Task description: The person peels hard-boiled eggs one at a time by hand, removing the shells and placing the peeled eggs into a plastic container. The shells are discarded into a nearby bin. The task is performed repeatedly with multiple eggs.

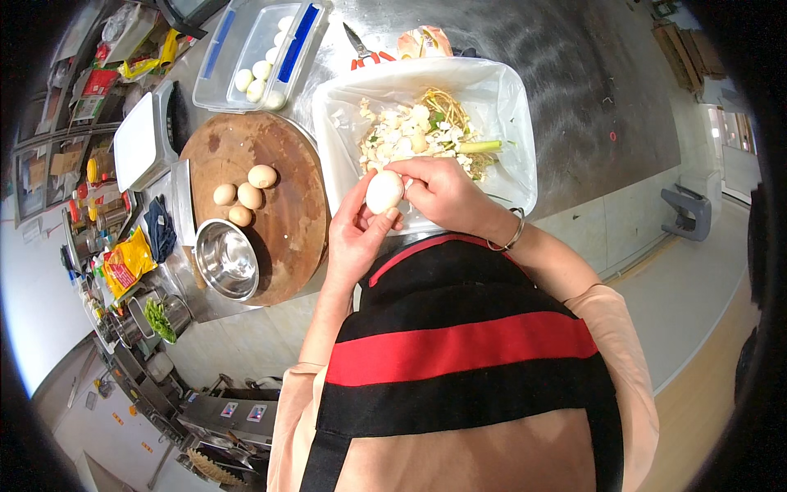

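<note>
My left hand [361, 229] holds a whitish egg [385, 192] over the near edge of a lined white bin [516, 104]. The fingertips of my right hand [439, 192] pinch at the egg's right side, perhaps on a bit of shell too small to make out. Eggshells [399, 132] and plant scraps with a green stalk [479, 147] lie in the bin. On the round wooden chopping board [289, 154] to the left rest several brown eggs [249, 195]. A steel bowl [227, 259] stands at the board's near edge. Peeled eggs [255, 90] sit in a clear plastic container [212, 80] behind it.
Red-handled scissors [367, 56] and a crumpled printed packet [424, 42] lie beyond the bin on the metal table [578, 98]. A cleaver [182, 200] lies along the board's left edge, near a white-lidded box [142, 141] and a yellow packet [128, 261].
</note>
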A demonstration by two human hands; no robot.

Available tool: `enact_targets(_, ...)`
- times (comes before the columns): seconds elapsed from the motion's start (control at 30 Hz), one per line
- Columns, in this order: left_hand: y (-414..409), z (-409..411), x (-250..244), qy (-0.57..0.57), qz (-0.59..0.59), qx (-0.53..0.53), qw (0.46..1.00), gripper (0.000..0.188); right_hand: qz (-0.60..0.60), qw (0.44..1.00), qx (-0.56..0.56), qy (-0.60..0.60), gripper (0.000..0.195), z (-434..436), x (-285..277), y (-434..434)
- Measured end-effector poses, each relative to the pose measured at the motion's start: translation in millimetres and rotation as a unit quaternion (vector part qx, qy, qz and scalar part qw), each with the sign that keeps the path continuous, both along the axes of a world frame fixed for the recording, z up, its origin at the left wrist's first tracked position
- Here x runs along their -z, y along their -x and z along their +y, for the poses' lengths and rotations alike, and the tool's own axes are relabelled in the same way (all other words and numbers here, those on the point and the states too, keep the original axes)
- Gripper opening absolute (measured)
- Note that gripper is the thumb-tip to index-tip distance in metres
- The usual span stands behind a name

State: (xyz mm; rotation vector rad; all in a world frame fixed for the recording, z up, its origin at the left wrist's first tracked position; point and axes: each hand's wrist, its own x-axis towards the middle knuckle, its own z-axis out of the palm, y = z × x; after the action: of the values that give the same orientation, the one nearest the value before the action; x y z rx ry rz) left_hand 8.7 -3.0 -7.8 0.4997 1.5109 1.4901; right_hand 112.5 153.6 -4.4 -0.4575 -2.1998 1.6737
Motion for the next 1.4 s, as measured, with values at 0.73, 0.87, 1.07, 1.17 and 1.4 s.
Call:
enact_targets(0.73,10.8,-3.7,-1.4,-0.028,-0.121,0.001,0.992,0.049,0.08,0.953,-0.035,-0.291,0.013,8.5,-15.0,0.9)
enact_targets(0.87,9.0,-3.3,-0.4,-0.031,-0.129,-0.011,0.991,0.05,0.075,0.924,-0.029,-0.373,0.013,2.8,-17.2,0.9)
enact_targets(1.07,8.5,-5.1,1.6,-0.041,-0.137,-0.005,0.99,0.05,0.076,0.941,-0.006,-0.33,0.011,1.6,-10.6,0.3)
enact_targets(1.17,7.3,-4.6,0.5,-0.06,-0.157,-0.002,0.986,0.053,0.002,0.993,0.032,-0.111,0.008,4.7,-12.2,0.4)
enact_targets(1.4,7.3,-3.1,-2.3,-0.046,-0.101,-0.019,0.994,0.057,0.062,0.988,0.065,-0.129,0.009,12.0,0.9,2.1)
